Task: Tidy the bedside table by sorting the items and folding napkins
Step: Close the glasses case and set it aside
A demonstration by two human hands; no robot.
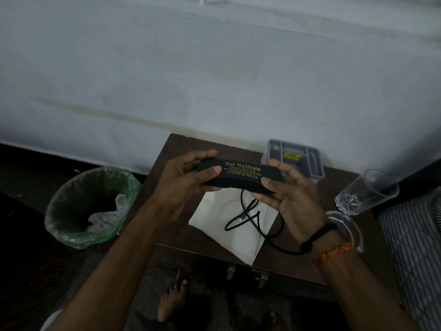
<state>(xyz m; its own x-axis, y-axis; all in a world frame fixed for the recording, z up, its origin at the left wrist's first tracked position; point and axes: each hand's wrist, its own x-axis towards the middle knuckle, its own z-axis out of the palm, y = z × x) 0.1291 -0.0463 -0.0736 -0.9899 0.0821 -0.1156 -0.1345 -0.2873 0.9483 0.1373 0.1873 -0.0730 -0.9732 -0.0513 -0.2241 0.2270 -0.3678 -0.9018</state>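
Two hands hold one long black glasses case with gold letters [238, 176] up above the dark brown wooden bedside table [167, 161]. I see my left hand [188, 177] wrapped around the case's end at 9 o'clock, thumb on the front. My right hand [290, 194] grips the other end at 3 o'clock, with fingers behind and thumb in front.

Under the case, toward 6 o'clock, a white paper napkin [238, 235] lies flat on the table. A thin black cable [248, 217] curls on top of it.

At 1 o'clock from the case sits a grey plastic tray with small boxes inside [315, 170]. A clear drinking glass [367, 192] stands at 3 o'clock, near the table's edge.

On the floor at 9 o'clock is a round bin with a green plastic bag [90, 206].
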